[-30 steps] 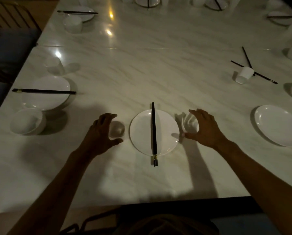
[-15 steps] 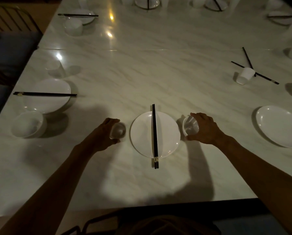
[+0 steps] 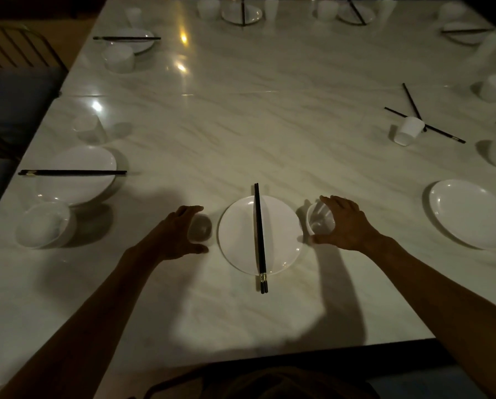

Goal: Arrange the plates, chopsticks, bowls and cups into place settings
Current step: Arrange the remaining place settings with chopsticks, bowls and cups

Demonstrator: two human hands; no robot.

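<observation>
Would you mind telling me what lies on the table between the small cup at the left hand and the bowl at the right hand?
In the head view, a white plate with black chopsticks laid across it sits between the cup and the bowl.

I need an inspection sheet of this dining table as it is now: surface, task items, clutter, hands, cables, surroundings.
Surface: pale marble table, dimly lit, with lamp glare.
Job's things: near plate carries chopsticks lengthwise; cup to its left, bowl to its right. The settings on the left side and far edge look complete.
Clutter: on the right, tipped cup lies on crossed chopsticks; bare plate nearby.
Grippers: left hand curls round the cup; right hand curls round the bowl.
Cables: nothing seen.
Surroundings: dark chair at the left.
</observation>
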